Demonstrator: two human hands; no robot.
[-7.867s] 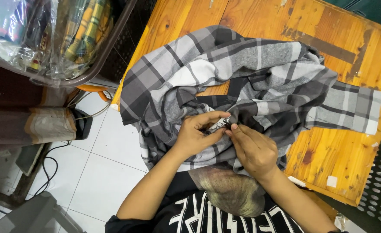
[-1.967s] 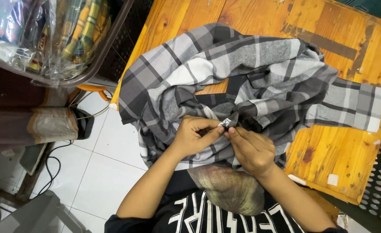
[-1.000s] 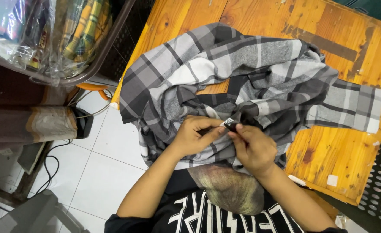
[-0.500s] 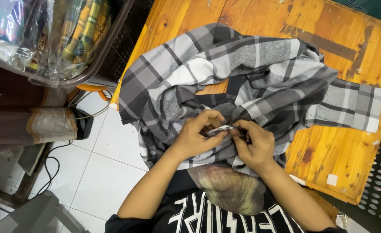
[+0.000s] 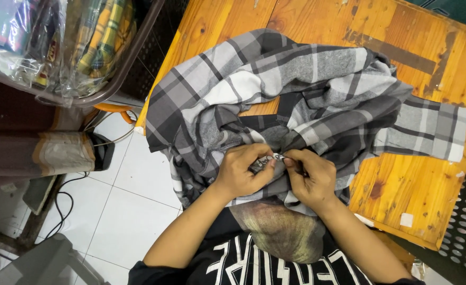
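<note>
We see a broad orange-brown wooden plank surface (image 5: 412, 163) running from the top of the view down to the lower right; a dark strip of tape lies across its upper part; a small white patch sits near its lower right edge. Over most of it sprawls a crumpled grey, white and black plaid flannel shirt (image 5: 296, 84); one sleeve stretches out flat to the right, and the left side of the cloth hangs off the edge over the white tiled floor (image 5: 122, 211). At the upper left we see a brown plastic basket (image 5: 122, 68) holding folded checked cloth in clear wrapping; below it, black cables trail across the tiles. At the near edge of the surface, our two hands meet on a bunched fold of the shirt; the left hand (image 5: 241, 171) is curled, thumb and fingers pinching the cloth; the right hand (image 5: 309, 177) is closed likewise, fingertips pressed against those of the left. Between the fingertips shows a small silvery metal piece (image 5: 278, 157); we cannot tell what it is, nor which hand grips it.
</note>
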